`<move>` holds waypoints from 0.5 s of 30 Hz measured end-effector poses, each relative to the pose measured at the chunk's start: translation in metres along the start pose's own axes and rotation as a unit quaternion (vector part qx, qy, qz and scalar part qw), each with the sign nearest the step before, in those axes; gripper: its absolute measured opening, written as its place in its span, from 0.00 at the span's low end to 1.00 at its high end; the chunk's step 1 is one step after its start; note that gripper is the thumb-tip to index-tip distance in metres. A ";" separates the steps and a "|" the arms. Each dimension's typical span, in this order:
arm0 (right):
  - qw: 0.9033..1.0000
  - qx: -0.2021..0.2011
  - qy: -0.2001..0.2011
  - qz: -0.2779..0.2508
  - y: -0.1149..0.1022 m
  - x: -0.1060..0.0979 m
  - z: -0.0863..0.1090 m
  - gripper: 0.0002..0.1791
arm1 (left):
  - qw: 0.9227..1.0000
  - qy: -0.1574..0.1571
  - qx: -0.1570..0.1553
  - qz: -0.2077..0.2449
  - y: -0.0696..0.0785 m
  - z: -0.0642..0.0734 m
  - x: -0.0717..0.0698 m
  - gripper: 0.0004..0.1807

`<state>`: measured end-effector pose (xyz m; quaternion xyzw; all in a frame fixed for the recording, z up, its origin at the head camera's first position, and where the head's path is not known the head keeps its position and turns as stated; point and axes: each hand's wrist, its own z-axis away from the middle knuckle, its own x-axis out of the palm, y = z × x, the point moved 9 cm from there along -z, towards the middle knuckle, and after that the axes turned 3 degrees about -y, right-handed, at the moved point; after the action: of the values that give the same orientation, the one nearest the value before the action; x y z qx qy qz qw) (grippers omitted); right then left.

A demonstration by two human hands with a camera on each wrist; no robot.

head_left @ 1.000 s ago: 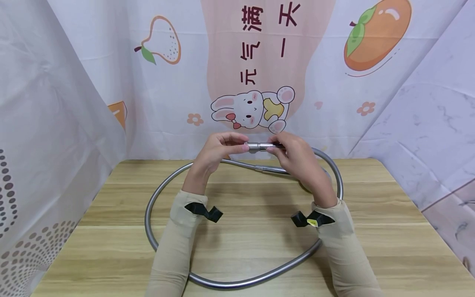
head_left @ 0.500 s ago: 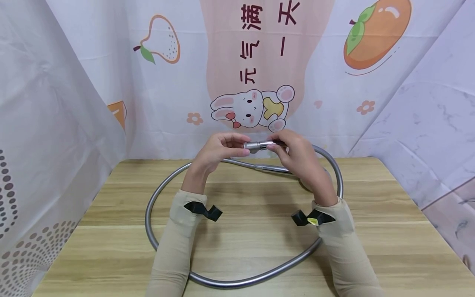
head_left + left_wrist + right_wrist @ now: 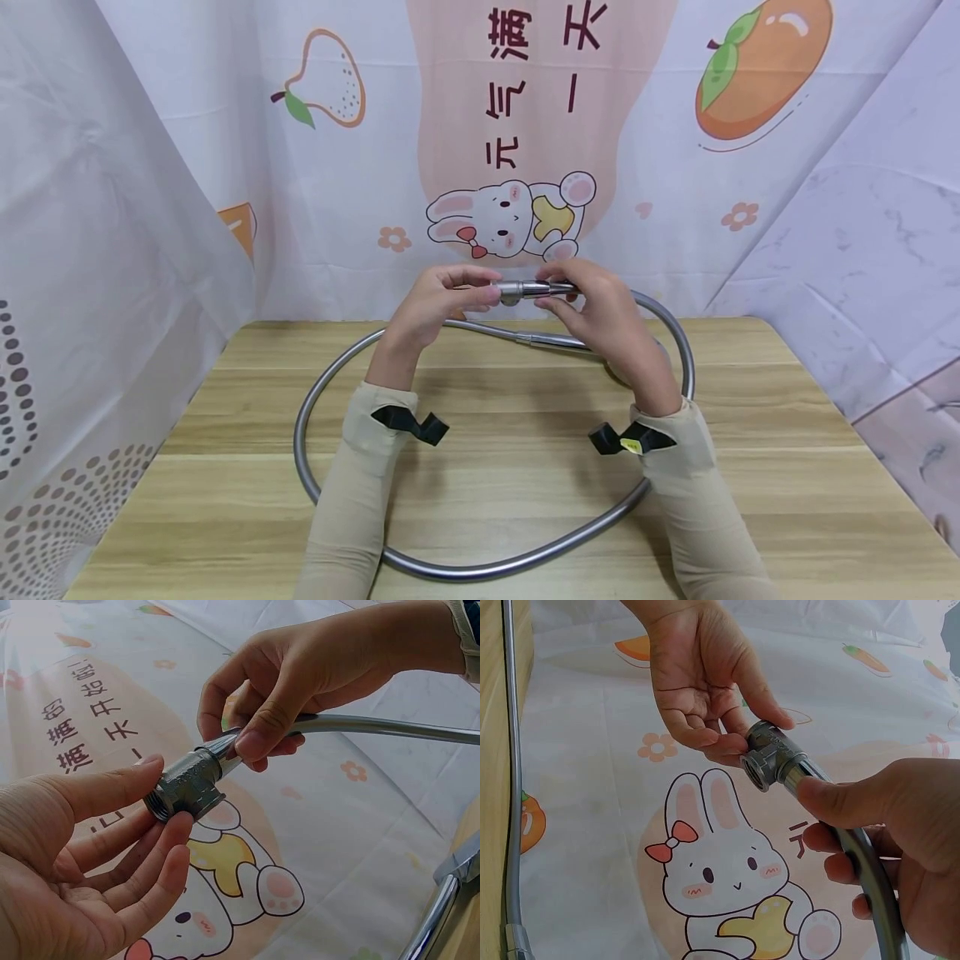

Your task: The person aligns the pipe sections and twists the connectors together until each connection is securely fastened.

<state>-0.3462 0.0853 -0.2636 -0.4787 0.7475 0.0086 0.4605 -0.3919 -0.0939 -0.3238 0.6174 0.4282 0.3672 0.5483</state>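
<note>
Above the table's far edge, my left hand pinches a small grey metal tee fitting between thumb and fingertips. One threaded opening of the tee faces the left palm, and its side branch points off to one side in the right wrist view. My right hand holds the chrome end of a shower hose with thumb and fingers. That chrome end meets the tee in line; how far it is threaded in cannot be seen. The hose runs back past the right palm.
The hose's large loop lies on the wooden table, passing under both forearms. A chrome shower head lies at the back, partly hidden behind the right forearm. A printed cloth hangs just behind the hands.
The right fingers have shifted their hold on the hose end, leaving more chrome showing between them. The joined tee and hose end have tilted slightly to nearly level. The left hand stays about in place.
</note>
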 end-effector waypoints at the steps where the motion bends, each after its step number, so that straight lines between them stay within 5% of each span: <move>1: 1.000 0.000 0.000 0.001 0.000 0.000 0.000 0.15 | 1.000 -0.002 0.001 0.004 0.000 0.000 0.000 0.09; 15: 0.999 -0.021 0.026 0.011 -0.006 -0.004 0.000 0.11 | 0.999 0.009 0.028 0.017 0.005 0.000 0.000 0.09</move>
<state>-0.3409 0.0849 -0.2582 -0.4802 0.7641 0.0166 0.4305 -0.3909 -0.0941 -0.3186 0.6364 0.4323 0.3701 0.5207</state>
